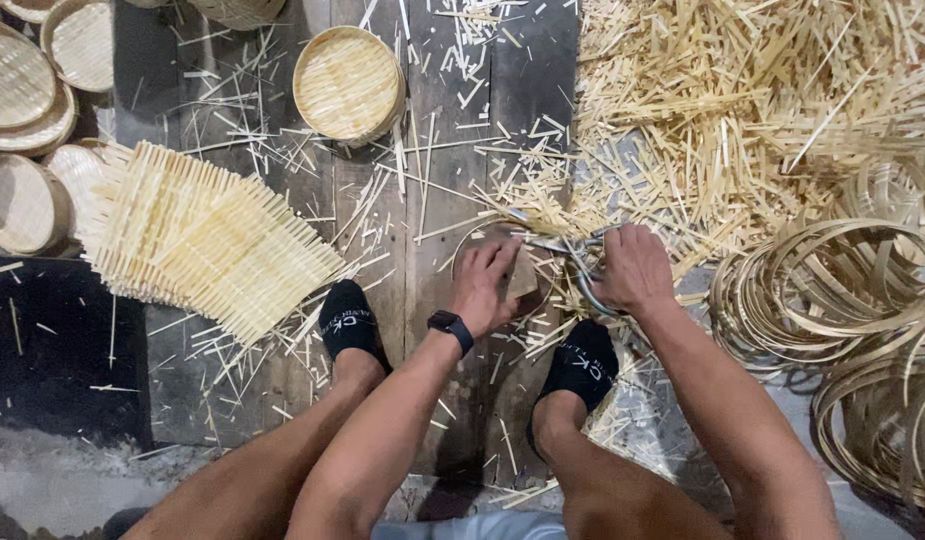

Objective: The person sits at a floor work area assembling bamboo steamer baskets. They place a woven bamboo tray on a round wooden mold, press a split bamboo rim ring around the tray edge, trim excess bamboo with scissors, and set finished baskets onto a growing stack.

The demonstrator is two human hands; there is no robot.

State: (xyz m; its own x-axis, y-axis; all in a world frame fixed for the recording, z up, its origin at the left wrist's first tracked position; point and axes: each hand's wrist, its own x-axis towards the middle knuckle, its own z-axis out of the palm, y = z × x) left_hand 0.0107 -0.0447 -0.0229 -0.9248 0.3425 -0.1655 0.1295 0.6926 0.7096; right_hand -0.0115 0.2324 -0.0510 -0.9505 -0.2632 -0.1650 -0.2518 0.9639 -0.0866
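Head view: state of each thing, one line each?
Left hand: pressed flat on a woven piece on the floor.
Right hand: gripping shears.
Shears: blades at the piece's edge; open or shut unclear.
Round tray: finished, upright.
Mats: stacked, fanned.
Hoops: piled.

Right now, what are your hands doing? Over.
Left hand presses a woven mat down. Right hand grips scissors at its edge. Bamboo scraps all around.

One pair of metal scissors (pixel 573 262) sits in the right hand (pixel 635 268). One round woven tray (pixel 348 82) lies alone beyond the left hand (pixel 483 285); about five more (pixel 28 110) are stacked far to its left, beside one fanned stack of woven mats (pixel 198 235). The bamboo hoops (pixel 833 290) right of the right hand and the loose offcut strips (pixel 723 90) are too many to count.
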